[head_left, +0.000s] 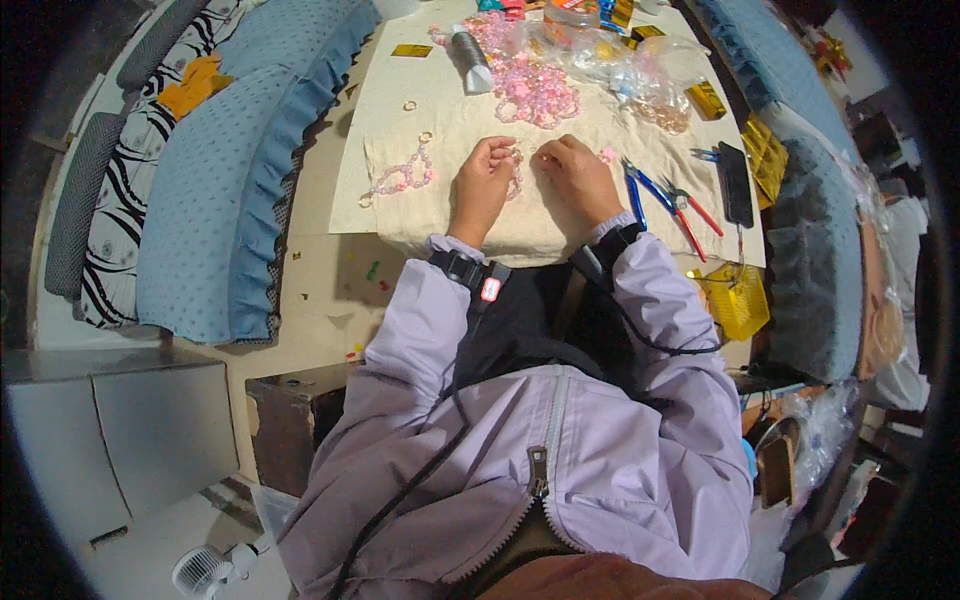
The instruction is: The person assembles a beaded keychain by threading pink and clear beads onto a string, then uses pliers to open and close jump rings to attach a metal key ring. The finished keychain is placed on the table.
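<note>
A short strand of pink and clear beads (516, 180) runs down the cloth between my two hands. My left hand (484, 182) is closed, with its fingertips at the upper end of this strand. To the right of it, my right hand (582, 176) is curled with thumb and fingers together; whatever it pinches is too small or hidden to tell. A looped bead chain (405, 178) with gold-coloured rings at its ends lies left of my left hand. Beyond both hands spreads a heap of pink beads (535, 92).
Right of my right hand lie blue-handled pliers (636, 192), red-handled pliers (692, 212) and a black phone (736, 185). A grey thread spool (469, 60) and clear plastic bags (650, 70) sit at the back. A yellow basket (738, 300) is below the table's right edge.
</note>
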`<state>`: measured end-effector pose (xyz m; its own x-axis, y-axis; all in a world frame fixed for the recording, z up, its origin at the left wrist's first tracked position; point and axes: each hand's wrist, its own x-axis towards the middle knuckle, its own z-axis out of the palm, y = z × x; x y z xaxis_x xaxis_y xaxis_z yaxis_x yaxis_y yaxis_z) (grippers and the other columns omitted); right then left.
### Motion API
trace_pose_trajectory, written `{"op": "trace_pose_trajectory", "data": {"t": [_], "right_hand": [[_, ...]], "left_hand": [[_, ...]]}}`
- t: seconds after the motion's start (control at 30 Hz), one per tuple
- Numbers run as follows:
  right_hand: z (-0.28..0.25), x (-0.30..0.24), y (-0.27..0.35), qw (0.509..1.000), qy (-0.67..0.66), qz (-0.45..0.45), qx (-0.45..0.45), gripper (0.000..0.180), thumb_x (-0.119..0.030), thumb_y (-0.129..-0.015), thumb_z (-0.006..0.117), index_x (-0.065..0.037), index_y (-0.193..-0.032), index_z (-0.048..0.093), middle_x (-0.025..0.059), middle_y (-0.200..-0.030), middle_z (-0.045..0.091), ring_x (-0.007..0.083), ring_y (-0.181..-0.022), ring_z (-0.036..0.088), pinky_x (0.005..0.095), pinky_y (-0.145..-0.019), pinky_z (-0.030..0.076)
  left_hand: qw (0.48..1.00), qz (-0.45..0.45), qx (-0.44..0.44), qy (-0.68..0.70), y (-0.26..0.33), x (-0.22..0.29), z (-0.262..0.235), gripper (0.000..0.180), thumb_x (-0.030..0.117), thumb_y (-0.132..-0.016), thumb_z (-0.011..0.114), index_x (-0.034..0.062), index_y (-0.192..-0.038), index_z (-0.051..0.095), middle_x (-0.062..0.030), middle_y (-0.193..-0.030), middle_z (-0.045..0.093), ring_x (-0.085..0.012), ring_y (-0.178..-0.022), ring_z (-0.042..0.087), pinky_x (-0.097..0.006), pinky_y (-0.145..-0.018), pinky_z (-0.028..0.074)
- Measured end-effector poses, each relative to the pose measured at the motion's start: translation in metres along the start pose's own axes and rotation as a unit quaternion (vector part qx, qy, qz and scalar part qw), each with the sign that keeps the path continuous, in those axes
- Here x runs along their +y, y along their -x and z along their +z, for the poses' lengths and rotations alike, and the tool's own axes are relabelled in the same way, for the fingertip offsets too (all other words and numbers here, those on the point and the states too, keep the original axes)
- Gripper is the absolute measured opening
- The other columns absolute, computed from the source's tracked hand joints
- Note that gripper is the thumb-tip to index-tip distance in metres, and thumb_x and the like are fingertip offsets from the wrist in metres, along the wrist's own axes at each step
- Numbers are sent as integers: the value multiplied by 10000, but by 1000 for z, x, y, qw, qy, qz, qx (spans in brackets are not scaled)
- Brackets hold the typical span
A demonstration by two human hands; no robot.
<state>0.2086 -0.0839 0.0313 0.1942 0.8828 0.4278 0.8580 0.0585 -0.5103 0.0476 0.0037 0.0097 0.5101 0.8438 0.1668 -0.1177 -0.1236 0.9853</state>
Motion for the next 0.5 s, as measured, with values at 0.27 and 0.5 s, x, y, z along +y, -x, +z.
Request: {"op": "trace_pose_trajectory", "data": {"t": [0.27,0.5], "right_hand": [[0,4,0,999,0,17,-43,113,-154,-919,633,-63,-982,655,137,-952,654,363,-907,665,454,-750,536],[-17,-6,15,991,-124,56,-18,177,-146,-916,685,-87,-1083,677,118,-957,655,288,-876,680,383,-752,537]], "left_hand": [[996,-12,-43,76,-3,-3,-9,326,27,-984,526,2,-1305,574,-111,-1129,706,-98,-883,631,-231,-770,521],[991,-64,-64,95,-3,0,-10,350,27,-975,531,-3,-1322,559,-123,-1112,716,-120,-899,669,-245,-779,541]]}}
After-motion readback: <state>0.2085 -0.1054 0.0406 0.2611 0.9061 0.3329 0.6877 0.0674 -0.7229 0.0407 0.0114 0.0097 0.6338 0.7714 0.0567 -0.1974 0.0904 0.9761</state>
